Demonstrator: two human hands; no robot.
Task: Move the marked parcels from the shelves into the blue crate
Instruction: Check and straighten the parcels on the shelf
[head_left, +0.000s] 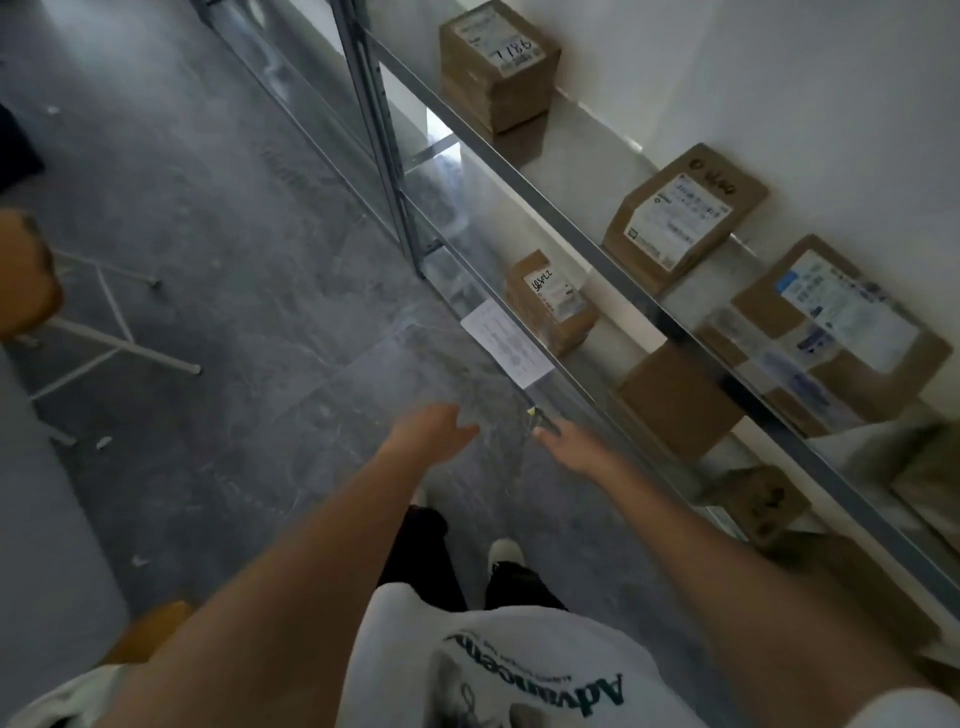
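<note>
We see three parcels (685, 218) on the upper shelf (571, 228), more on the one below, stool (26, 275) far left.

- Grey marbled floor (218, 249) spreads under and ahead of the hands, flecked with small pale scraps.
- A metal shelving unit (566, 228) runs along the right of the hands, its grey upright post (384, 140) standing ahead of them.
- A white wall (779, 78) rises behind the shelves, far right of the hands.
- A wooden-seated stool (26, 275) on thin white legs stands well to the left.
- The light is dim and even.
</note>
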